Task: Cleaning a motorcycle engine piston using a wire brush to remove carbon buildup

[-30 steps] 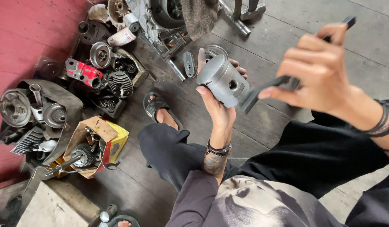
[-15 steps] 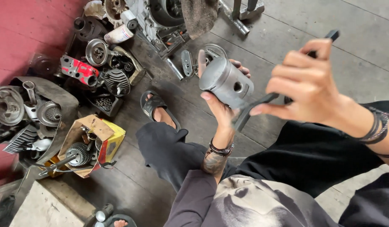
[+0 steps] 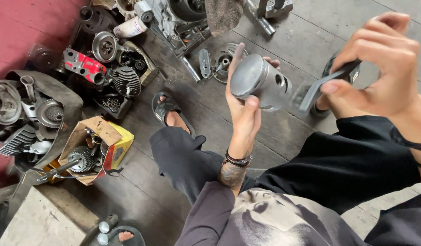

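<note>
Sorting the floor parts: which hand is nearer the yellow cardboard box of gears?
Left. The left hand, holding the grey metal piston, is closer to the yellow cardboard box; the right hand is farther right.

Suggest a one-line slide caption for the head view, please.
Left hand holds a grey metal piston; right hand grips a dark tool beside it.

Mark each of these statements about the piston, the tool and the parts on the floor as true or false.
1. The left hand holds a grey metal piston. True.
2. The right hand is empty. False: it grips a dark flat tool.
3. The tool is pushed through the piston's side hole. False: its tip is beside the piston, apart from it.
4. An open cardboard box with a gear inside lies on the floor at left. True.
5. The person is barefoot. False: a dark sandal is on the foot.
</note>
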